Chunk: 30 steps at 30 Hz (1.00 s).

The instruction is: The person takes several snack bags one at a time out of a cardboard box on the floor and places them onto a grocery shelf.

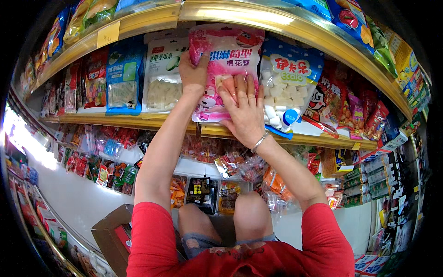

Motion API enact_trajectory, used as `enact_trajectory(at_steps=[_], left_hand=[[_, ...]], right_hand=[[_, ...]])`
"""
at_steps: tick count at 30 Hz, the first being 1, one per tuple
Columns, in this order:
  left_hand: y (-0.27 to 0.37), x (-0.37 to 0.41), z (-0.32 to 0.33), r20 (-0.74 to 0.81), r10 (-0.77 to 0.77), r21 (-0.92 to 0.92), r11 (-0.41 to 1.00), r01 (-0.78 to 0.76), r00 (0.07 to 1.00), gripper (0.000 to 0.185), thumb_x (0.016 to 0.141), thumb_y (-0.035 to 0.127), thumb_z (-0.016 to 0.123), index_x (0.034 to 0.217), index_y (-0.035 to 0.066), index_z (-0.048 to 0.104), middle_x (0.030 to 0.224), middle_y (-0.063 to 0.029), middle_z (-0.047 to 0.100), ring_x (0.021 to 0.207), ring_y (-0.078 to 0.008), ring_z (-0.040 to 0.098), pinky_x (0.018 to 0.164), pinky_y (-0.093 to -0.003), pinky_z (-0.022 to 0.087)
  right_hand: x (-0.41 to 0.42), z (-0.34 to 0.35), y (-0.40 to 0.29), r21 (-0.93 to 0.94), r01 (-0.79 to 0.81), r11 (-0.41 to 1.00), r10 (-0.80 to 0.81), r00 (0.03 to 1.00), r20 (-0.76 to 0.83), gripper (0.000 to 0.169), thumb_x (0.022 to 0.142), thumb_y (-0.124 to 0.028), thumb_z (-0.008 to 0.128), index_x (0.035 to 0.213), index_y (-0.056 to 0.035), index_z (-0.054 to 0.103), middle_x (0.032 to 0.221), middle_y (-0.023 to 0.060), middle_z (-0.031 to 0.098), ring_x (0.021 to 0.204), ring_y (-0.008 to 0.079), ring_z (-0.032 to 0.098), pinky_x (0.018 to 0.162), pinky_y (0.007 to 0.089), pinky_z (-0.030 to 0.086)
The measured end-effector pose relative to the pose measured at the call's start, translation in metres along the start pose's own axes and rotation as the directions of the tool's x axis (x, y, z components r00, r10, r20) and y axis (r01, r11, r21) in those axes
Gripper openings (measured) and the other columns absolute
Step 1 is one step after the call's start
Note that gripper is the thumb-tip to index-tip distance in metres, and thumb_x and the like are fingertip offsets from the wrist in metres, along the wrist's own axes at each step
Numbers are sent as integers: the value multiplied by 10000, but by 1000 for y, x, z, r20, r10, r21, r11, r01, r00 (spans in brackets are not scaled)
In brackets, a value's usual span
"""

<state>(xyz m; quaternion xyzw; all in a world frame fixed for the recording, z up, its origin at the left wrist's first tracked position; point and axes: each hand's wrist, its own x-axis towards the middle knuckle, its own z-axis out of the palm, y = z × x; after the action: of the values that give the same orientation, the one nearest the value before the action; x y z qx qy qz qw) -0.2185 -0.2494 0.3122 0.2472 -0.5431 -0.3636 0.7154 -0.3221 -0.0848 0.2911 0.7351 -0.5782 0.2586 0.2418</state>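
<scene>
A pink and white marshmallow bag stands upright on the middle shelf. My left hand grips its left edge, thumb on the front, the other fingers hidden behind. Spread flat over the lower front of the bag, partly over its window, lies my right hand. To the right stands a blue and white marshmallow bag, close to my right fingers. A white and green candied winter melon bag is on the left, next to my left wrist, with a blue candy bag beyond it.
An upper shelf edge curves above my hands, with snack bags on it. Red candy bags stand farther left, and more packets at the right. Below are plastic bins of wrapped snacks. An open cardboard box sits on the floor beside my legs.
</scene>
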Motion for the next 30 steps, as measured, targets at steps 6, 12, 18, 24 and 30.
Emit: enact_trajectory(at_steps=[6, 12, 18, 24, 30], left_hand=[[-17, 9, 1, -22, 121, 122, 986, -118, 992, 388, 738, 181, 734, 1014, -26, 555, 915, -165, 638, 821, -235, 598, 767, -346, 470], [-8, 20, 16, 150, 318, 323, 879, -351, 936, 594, 730, 280, 738, 1136, -67, 478, 1122, -265, 550, 1011, -375, 542, 901, -415, 420], [2, -11, -2, 390, 376, 582, 607, -542, 840, 947, 730, 440, 696, 1411, -33, 238, 1441, -286, 236, 1321, -450, 233, 1079, -510, 218], [18, -56, -30, 651, 199, 650, 353, -673, 733, 916, 723, 523, 665, 1454, 130, 277, 1525, -221, 97, 1413, -402, 69, 1079, -617, 110], [24, -65, -38, 698, 156, 625, 345, -700, 699, 1080, 626, 660, 671, 1456, 101, 262, 1528, -220, 93, 1421, -385, 56, 1067, -637, 97]], right_hand=[[0, 27, 1, -156, -4, 988, -14, 994, -112, 626, 817, -262, 593, 1402, -199, 379, 1445, 234, 288, 1352, 428, 230, 1069, 623, 168], [31, 44, 24, -312, -35, 950, 1, 994, -107, 543, 873, -179, 443, 1410, -164, 364, 1421, 271, 317, 1328, 428, 288, 1092, 582, 179], [15, 44, 17, -246, -68, 967, 54, 997, -63, 677, 781, -259, 642, 1384, -88, 384, 1446, 291, 256, 1352, 438, 230, 1113, 542, 167], [-25, 6, 14, -34, 12, 999, -9, 996, 94, 699, 735, -351, 710, 1333, -101, 450, 1440, 264, 287, 1346, 436, 228, 1071, 603, 185], [-72, -31, 63, -63, -257, 964, 237, 946, -222, 974, 649, -356, 789, 1432, -86, 277, 1493, 258, 146, 1374, 462, 139, 1080, 621, 145]])
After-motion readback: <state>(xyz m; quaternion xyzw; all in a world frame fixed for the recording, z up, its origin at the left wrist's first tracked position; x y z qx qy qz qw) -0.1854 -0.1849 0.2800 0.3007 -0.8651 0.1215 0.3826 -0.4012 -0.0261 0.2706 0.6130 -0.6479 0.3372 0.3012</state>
